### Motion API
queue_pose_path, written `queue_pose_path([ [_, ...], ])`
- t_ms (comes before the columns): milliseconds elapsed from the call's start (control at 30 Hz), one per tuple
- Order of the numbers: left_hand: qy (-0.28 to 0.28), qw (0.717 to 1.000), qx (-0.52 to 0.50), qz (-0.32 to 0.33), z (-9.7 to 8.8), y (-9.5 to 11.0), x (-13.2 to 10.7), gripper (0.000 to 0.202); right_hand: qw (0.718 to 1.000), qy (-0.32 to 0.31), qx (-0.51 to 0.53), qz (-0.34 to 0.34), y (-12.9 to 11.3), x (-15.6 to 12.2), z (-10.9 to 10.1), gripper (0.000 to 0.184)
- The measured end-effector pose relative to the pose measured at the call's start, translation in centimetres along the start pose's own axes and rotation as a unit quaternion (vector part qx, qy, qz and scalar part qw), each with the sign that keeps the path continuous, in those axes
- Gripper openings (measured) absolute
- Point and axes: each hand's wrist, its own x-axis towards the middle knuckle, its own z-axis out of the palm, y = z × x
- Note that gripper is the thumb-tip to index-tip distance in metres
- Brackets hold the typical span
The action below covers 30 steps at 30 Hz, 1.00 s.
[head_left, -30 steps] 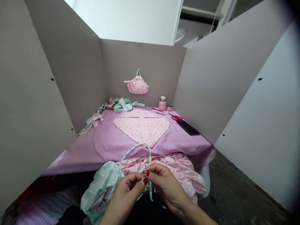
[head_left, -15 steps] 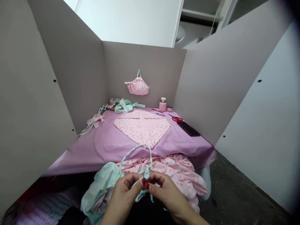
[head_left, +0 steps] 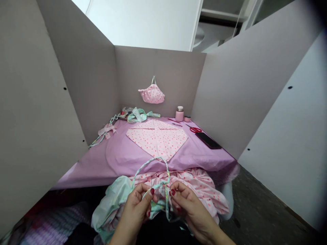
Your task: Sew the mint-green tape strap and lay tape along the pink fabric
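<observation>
Seen from above, at the bottom centre of the frame, two bare hands with red-painted nails work close together over a heap of soft cloth. The left hand (head_left: 136,207) has its fingers pinched shut on a narrow mint-green fabric strip (head_left: 155,163) with a small pastel print; the right hand (head_left: 187,207) pinches the same strip just to the right. Between the two hands the strip runs short and taut, and from there it rises in a thin arched loop toward the middle of the frame. A fine dark needle (head_left: 151,182) seems to stand up near the left fingertips, though it is too thin to be sure. Beneath the hands lies crumpled pink cloth with red dots (head_left: 204,190), and to its left a bunched mint-green cloth (head_left: 112,200). Above them, across the centre, spreads a counter (head_left: 120,160) draped in smooth lilac fabric, walled on three sides by plain grey boards (head_left: 76,78). Flat on it lies a pentagon-shaped piece of pink dotted fabric (head_left: 157,139). On the back board hangs a small gathered pink dotted pouch (head_left: 152,94). At the upper left of the counter sits a tangle of mint ribbon scraps (head_left: 136,115). Toward the right stand a small pink bottle (head_left: 179,114) with a pale cap, a tiny pink jar (head_left: 187,118), red-handled scissors (head_left: 195,129) and a flat black phone (head_left: 208,140)
</observation>
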Motion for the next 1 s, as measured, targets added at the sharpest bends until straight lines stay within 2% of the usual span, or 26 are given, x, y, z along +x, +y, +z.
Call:
queue_pose_path([
  [100,-0.001,1.0,-0.019,0.005,0.1,0.1,0.1,0.04,1.0,0.001,0.011,0.018,0.0,0.1,0.0,0.03],
  [200,-0.008,1.0,-0.017,0.02,-0.1,-0.1,0.2,0.04,0.999,0.012,-0.046,0.008,-0.6,0.0,0.2,0.027],
  [400,-0.027,0.984,0.157,0.078,-0.5,-0.3,-0.1,0.03,0.971,-0.002,-0.224,-0.083,-2.3,0.7,0.9,0.025],
  [533,-0.062,0.963,0.241,0.099,-0.4,0.2,-0.7,0.027,0.954,0.014,-0.273,-0.122,-2.4,2.4,0.8,0.022],
  [667,-0.049,0.976,0.193,0.083,-0.5,0.2,-0.7,0.03,0.942,0.053,-0.302,-0.136,-1.8,2.7,-0.5,0.022],
  [733,-0.03,0.99,0.131,0.047,-0.6,-0.1,-0.4,0.034,0.942,0.037,-0.311,-0.12,-1.5,1.8,-1.0,0.024],
  [833,-0.031,0.997,0.074,0.0,-0.5,-0.6,0.0,0.035,0.941,-0.031,-0.327,-0.084,-1.6,0.0,-0.6,0.023],
  [933,-0.036,0.99,0.126,0.043,-0.3,-0.4,-0.2,0.033,0.926,-0.081,-0.355,-0.097,-2.3,-0.4,0.8,0.02],
  [1000,-0.04,0.976,0.195,0.086,-0.2,-0.1,-0.7,0.031,0.92,-0.06,-0.368,-0.124,-2.7,0.5,1.4,0.018],
])
